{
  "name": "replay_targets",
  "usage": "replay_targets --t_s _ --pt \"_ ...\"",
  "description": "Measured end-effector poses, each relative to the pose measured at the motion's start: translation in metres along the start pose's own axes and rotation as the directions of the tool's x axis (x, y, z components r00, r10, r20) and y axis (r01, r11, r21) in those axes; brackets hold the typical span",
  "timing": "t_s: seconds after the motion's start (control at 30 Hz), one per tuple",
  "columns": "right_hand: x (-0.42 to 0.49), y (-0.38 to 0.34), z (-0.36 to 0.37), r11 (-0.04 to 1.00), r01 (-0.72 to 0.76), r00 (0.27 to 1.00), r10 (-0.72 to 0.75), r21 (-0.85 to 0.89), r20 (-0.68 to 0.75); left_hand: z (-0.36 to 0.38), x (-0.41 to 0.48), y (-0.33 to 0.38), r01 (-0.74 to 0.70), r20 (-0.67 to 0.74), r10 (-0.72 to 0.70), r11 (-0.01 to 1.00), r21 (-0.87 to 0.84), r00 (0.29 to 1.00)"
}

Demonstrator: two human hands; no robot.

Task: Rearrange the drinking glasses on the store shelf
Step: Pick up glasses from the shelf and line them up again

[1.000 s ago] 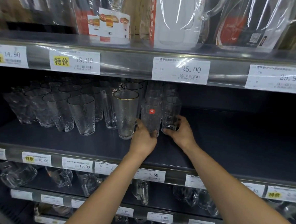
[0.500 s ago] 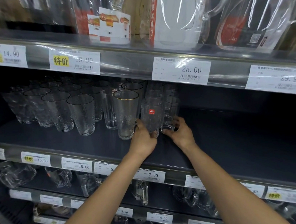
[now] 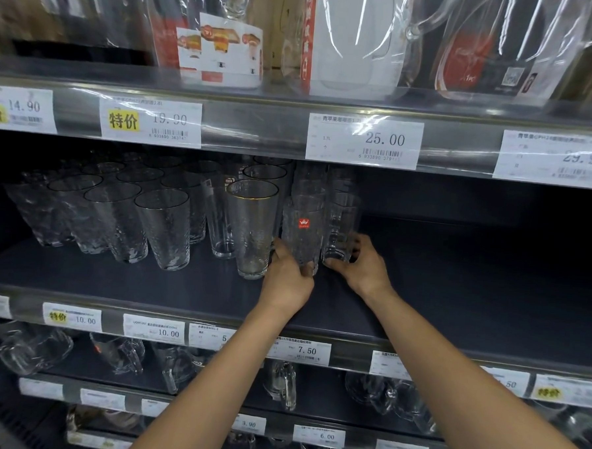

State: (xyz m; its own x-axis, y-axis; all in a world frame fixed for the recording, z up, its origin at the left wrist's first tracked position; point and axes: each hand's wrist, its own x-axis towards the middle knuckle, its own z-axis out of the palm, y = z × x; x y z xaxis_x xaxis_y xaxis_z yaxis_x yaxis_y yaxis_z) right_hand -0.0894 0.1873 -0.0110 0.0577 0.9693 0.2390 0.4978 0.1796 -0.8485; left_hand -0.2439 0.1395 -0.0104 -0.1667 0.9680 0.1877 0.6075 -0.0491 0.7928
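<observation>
On the dark shelf (image 3: 456,287), the left hand (image 3: 286,280) grips the base of a textured glass with a red sticker (image 3: 302,235). Just beside it, the right hand (image 3: 362,270) grips the base of a plain glass (image 3: 341,223). A gold-rimmed glass (image 3: 251,229) stands upright at the left hand's other side, with rows of textured glasses (image 3: 116,218) further left. Packaged pitchers (image 3: 349,38) sit on the shelf above, glass mugs (image 3: 283,381) below.

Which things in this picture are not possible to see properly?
Head view:
- Rear glasses: count unclear, dark and overlapped by front ones.
- Red sticker on the glass the left hand grips: text too small.
- Price tag: price covered by the left forearm.
- Pitchers: tops cut by the upper edge.
</observation>
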Motion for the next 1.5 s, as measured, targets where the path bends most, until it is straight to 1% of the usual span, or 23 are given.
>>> replay_targets --t_s 0.43,1.1,1.5 --pt "-0.0004 -0.0006 -0.0004 1.0 0.001 1.0 -0.001 -0.016 -0.013 -0.0018 -0.0024 0.0025 0.016 -0.01 -0.017 0.998 -0.063 1.0" --pt "-0.0004 -0.0005 0.0 1.0 0.006 1.0 -0.007 -0.017 -0.02 0.0021 0.0017 -0.0035 -0.017 0.001 0.017 0.996 -0.083 1.0" --pt "-0.0002 0.0006 0.0004 1.0 0.006 1.0 -0.006 -0.02 -0.005 0.0034 0.0034 -0.0035 -0.007 -0.003 0.007 0.997 -0.083 1.0"
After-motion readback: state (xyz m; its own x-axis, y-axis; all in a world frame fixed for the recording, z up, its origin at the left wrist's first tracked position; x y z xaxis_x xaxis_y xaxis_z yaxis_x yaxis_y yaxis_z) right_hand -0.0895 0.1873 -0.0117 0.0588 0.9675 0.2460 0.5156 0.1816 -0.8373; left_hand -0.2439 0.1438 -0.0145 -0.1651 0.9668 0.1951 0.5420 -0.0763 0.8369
